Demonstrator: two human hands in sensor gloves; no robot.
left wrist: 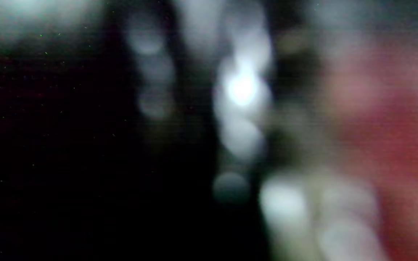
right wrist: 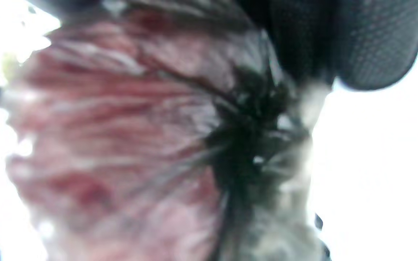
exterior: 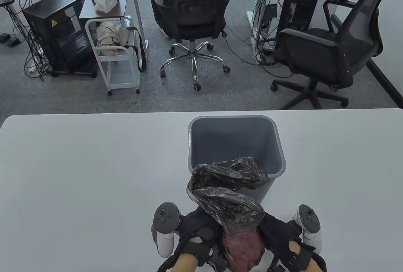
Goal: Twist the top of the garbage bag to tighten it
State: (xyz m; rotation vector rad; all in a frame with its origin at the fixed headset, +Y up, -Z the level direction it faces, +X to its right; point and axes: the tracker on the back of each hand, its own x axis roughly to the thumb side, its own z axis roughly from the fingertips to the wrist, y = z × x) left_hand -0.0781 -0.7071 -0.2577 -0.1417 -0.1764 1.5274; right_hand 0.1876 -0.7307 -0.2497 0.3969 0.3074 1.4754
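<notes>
At the lower centre of the table view we see our left hand in its black glove, pressed against the left side of the garbage bag; whether its fingers actually close on the plastic we cannot tell, since the bag covers them. The bag sits at the bottom middle of the frame on the white table, its reddish contents showing through the film low down, and its loose top trails upward over the near rim of the grey bin. The left wrist view is too blurred to read. On the bag's right side our right hand lies against it, its hold likewise hidden. In the right wrist view the plastic gathers into a dark bunch right of centre.
</notes>
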